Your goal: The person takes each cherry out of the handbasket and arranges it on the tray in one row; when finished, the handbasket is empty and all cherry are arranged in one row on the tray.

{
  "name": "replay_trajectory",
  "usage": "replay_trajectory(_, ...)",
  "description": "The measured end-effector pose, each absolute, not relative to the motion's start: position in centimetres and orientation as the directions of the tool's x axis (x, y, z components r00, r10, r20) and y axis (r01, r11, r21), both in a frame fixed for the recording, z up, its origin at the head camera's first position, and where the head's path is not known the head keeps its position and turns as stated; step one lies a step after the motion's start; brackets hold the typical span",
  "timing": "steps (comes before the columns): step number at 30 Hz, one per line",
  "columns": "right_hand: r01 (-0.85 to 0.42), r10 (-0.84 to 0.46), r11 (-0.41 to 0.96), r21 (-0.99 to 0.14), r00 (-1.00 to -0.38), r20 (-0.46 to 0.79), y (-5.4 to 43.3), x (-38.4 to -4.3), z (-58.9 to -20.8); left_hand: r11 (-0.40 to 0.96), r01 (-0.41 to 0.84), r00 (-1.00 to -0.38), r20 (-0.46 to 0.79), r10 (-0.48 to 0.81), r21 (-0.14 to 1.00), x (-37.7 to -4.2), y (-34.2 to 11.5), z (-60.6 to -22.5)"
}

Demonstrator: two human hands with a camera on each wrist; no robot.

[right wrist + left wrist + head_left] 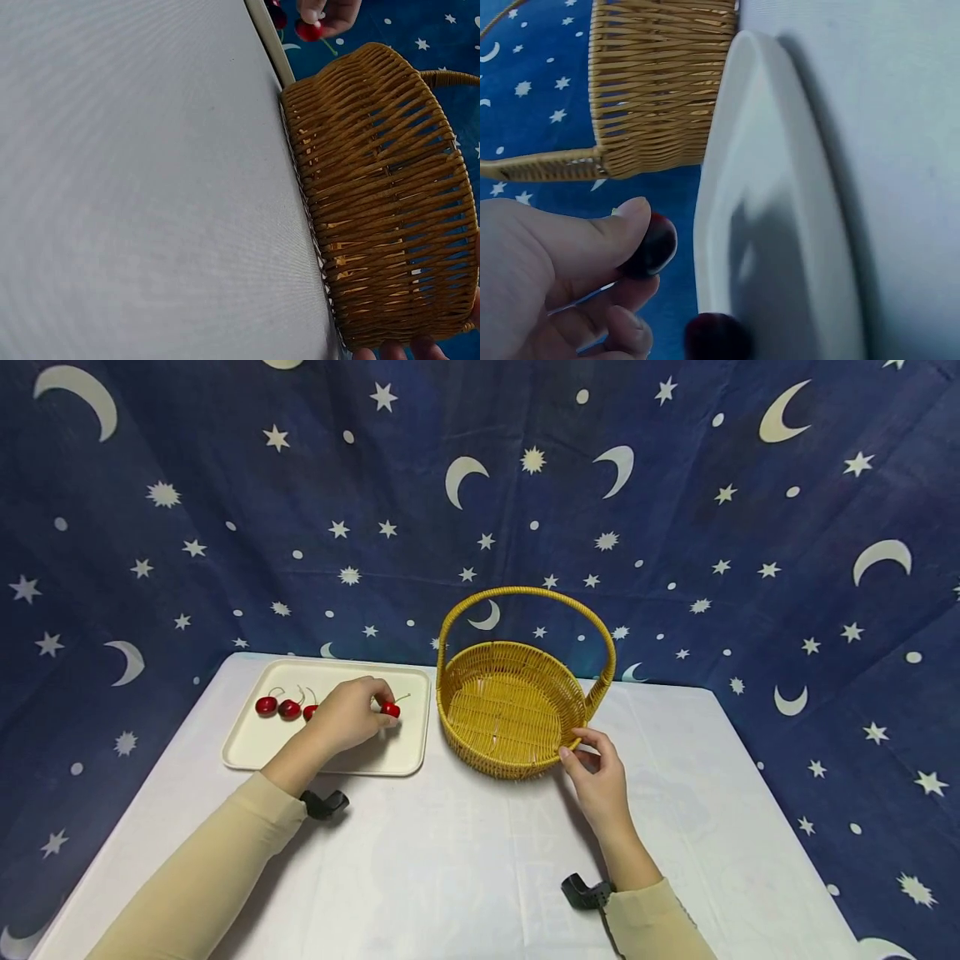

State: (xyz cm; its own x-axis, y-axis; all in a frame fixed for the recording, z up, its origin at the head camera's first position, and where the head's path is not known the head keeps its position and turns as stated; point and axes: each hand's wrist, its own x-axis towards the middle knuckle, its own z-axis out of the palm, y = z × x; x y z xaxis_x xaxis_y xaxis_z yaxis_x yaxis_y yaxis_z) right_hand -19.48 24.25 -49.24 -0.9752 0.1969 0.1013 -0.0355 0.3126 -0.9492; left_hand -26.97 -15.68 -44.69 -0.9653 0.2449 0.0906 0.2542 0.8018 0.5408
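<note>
My left hand pinches a dark red cherry between thumb and fingers, over the right part of a cream tray. The cherry's green stem points right. In the left wrist view the held cherry is above the tray's level. Several cherries with stems lie in a row on the tray's left side, one partly hidden by my hand. A golden woven basket with a tall arched handle stands right of the tray, its inside bare. My right hand grips its near right rim, thumb outside.
A white cloth covers the table. Behind it hangs a dark blue curtain with moons and stars. The basket's handle arches high over its bowl. Black wrist straps sit at both sleeves.
</note>
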Motion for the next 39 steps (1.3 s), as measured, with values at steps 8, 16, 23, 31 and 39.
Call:
replay_trajectory(8, -0.047, 0.195, 0.305, -0.951, -0.974, 0.111, 24.3, -19.5, -49.4, 0.88, 0.238, -0.971, 0.081, 0.225, 0.41, -27.1, -14.9, -45.9)
replay_trajectory(16, -0.041, 0.185, 0.313, -0.949, -0.977, 0.103, 24.2, -19.5, -49.3, 0.895, 0.217, -0.975, 0.048, 0.215, 0.389, -27.0, -15.1, -45.9)
replay_trajectory(23, -0.039, 0.182, 0.31, -0.95, -0.978, 0.1, 24.3, -19.4, -49.2, 0.875, 0.212, -0.976, 0.041, 0.216, 0.435, -27.2, -15.5, -45.9)
replay_trajectory(31, -0.038, 0.189, 0.298, -0.954, -0.977, 0.098, 24.4, -19.5, -49.2, 0.856, 0.225, -0.972, 0.041, 0.233, 0.466, -27.3, -16.0, -46.0)
replay_trajectory(39, -0.043, 0.188, 0.293, -0.955, -0.977, 0.101, 24.3, -19.5, -49.3, 0.85, 0.234, -0.969, 0.049, 0.24, 0.472, -27.4, -16.4, -46.5)
